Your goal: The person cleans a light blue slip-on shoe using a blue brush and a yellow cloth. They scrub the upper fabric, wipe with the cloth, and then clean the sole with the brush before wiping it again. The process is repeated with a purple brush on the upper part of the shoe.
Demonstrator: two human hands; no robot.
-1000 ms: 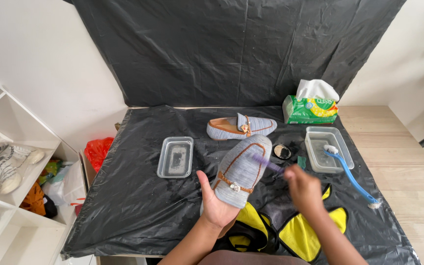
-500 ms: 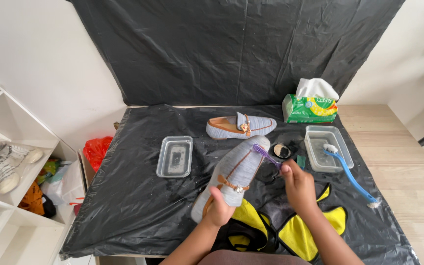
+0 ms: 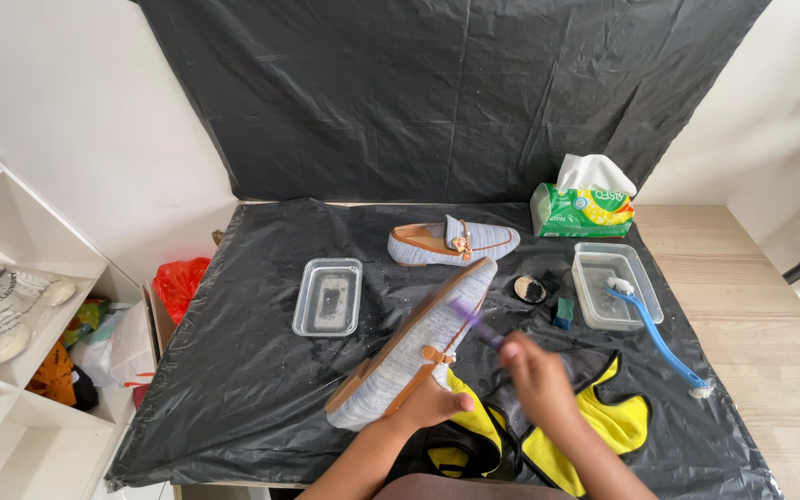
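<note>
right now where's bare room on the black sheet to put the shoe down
Free: the left part of the black sheet, between its left edge and the left tray; also the far strip behind the second shoe. Crowded: the right side, with the water tray, blue brush, tissue pack and yellow cloth.

Right hand (image 3: 537, 378) motion-blurred, purple brush (image 3: 476, 322) blurred, both forearms cut off at btm edge

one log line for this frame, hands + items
left hand: holds grey loafer | right hand: purple brush on loafer | second loafer on table
</note>
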